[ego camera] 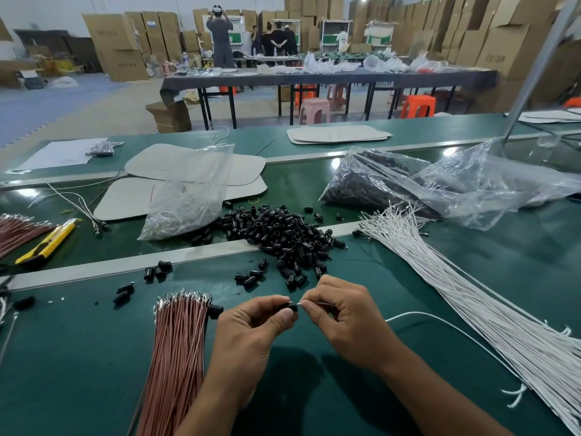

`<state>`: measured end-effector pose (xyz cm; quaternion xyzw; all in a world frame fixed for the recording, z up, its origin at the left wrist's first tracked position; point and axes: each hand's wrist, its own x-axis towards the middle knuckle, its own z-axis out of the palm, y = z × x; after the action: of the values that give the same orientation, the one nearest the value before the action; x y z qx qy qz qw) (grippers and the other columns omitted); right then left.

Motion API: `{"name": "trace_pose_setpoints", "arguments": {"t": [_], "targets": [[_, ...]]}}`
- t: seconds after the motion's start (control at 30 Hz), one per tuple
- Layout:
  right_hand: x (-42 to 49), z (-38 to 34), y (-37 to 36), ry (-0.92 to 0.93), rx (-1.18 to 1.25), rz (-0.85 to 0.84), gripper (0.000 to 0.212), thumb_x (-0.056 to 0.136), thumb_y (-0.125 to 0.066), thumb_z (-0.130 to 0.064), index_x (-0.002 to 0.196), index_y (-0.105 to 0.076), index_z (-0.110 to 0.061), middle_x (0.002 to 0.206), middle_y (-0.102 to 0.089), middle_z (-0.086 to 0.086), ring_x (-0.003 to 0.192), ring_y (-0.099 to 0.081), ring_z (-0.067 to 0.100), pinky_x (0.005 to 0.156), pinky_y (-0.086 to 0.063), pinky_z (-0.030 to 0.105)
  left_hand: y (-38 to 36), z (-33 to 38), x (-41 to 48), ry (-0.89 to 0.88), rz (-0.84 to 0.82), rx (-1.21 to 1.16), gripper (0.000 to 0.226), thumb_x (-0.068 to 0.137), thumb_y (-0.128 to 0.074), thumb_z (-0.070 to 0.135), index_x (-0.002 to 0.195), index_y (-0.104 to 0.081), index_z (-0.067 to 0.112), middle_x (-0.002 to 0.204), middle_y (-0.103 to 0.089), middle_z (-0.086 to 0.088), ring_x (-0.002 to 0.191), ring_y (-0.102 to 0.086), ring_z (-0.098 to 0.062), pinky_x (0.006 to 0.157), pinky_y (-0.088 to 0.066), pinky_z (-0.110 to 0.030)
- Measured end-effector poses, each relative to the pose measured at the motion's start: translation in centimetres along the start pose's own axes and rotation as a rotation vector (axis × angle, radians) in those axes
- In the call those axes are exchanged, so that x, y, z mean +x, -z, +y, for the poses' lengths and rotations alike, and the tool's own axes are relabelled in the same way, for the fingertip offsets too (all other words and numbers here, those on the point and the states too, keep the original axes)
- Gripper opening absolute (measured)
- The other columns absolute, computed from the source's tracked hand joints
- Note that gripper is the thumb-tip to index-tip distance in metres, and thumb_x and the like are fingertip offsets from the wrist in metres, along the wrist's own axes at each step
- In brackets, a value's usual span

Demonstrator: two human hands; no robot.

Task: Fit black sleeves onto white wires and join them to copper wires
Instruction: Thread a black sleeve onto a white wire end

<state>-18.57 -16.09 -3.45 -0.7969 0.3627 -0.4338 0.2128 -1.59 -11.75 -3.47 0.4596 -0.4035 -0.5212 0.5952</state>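
No text, number or brand can be read anywhere. The cardboard boxes (116, 42) along the far wall carry dark printed marks and small blue labels (152, 24), all too blurred to read. The paper sheet (63, 154) on the green bench (94, 357) shows only faint, unreadable marks.

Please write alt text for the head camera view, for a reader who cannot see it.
Two hands meet over a green workbench: the left hand pinches a black sleeve and the right hand holds a white wire tip-first against it. A copper wire bundle lies left, white wires right, loose sleeves behind.
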Motion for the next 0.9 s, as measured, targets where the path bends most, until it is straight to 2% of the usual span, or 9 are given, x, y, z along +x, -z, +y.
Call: {"name": "trace_pose_setpoints", "arguments": {"t": [0.23,0.37,0.53,0.7,0.8,0.83,0.9], "targets": [[-0.1,-0.1,-0.4,-0.009,0.02,0.033,0.012,0.092,-0.069,-0.008,0.082,-0.073,-0.013,0.074,-0.052,-0.018,0.064,-0.053,0.002,0.064,-0.036,0.008,-0.2,-0.6,0.1,0.037,0.042,-0.068,0.017,0.067,-0.076,0.007,0.084,-0.079,0.01,0.087,-0.075,-0.017,0.081,-0.073,-0.026,0.075,-0.059,-0.025],[-0.5,0.1,-0.9,-0.018,0.017,-0.009,0.01,0.092,-0.068,-0.009,0.083,-0.073,-0.011,0.075,-0.056,-0.011,0.066,-0.053,0.002,0.065,-0.038,0.01,-0.2,-1.2,0.1,0.078,0.073,-0.029,0.014,0.077,-0.073,-0.005,0.083,-0.078,0.007,0.087,-0.075,-0.018,0.083,-0.074,-0.028,0.073,-0.059,-0.024],[-0.5,0.7,-0.9,-0.117,0.081,-0.012,0.007,0.091,-0.072,-0.017,0.084,-0.071,-0.019,0.076,-0.06,-0.01,0.069,-0.057,0.011,0.065,-0.045,0.021,0.2,-1.1,0.3,0.08,0.09,-0.045,0.017,0.076,-0.073,-0.004,0.083,-0.079,0.01,0.088,-0.076,-0.016,0.083,-0.074,-0.026,0.071,-0.058,-0.021],[-0.4,1.3,-1.1,-0.198,0.155,0.002,0.016,0.084,-0.078,-0.011,0.076,-0.071,-0.023,0.075,-0.066,-0.009,0.069,-0.059,0.008,0.067,-0.046,0.017,-0.2,-1.5,0.3,0.086,0.066,0.016,0.015,0.075,-0.075,0.0,0.085,-0.079,0.01,0.085,-0.076,-0.016,0.079,-0.073,-0.026,0.071,-0.059,-0.023],[-0.4,1.6,-0.9,-0.247,0.22,-0.054,0.008,0.09,-0.074,-0.024,0.098,-0.073,-0.027,0.084,-0.068,-0.009,0.076,-0.063,0.01,0.073,-0.052,0.025,0.0,-1.3,0.3,0.047,0.06,0.096,0.022,0.073,-0.077,0.008,0.095,-0.076,0.01,0.085,-0.077,-0.012,0.08,-0.075,-0.026,0.069,-0.058,-0.022],[-0.5,1.7,-0.8,-0.266,0.236,-0.099,0.017,0.091,-0.072,-0.032,0.107,-0.072,-0.028,0.087,-0.068,-0.009,0.079,-0.064,0.011,0.076,-0.053,0.028,0.0,-1.2,0.3,0.027,0.064,0.134,0.021,0.076,-0.076,0.006,0.096,-0.075,0.01,0.084,-0.077,-0.01,0.078,-0.075,-0.025,0.067,-0.058,-0.021],[-0.4,1.6,-0.7,-0.262,0.238,-0.157,0.019,0.089,-0.073,-0.033,0.107,-0.074,-0.027,0.09,-0.072,-0.01,0.083,-0.068,0.006,0.078,-0.054,0.026,0.0,-0.9,0.3,0.001,0.06,0.167,0.015,0.082,-0.073,0.001,0.095,-0.073,0.008,0.081,-0.077,-0.009,0.076,-0.076,-0.023,0.064,-0.058,-0.02]]}}
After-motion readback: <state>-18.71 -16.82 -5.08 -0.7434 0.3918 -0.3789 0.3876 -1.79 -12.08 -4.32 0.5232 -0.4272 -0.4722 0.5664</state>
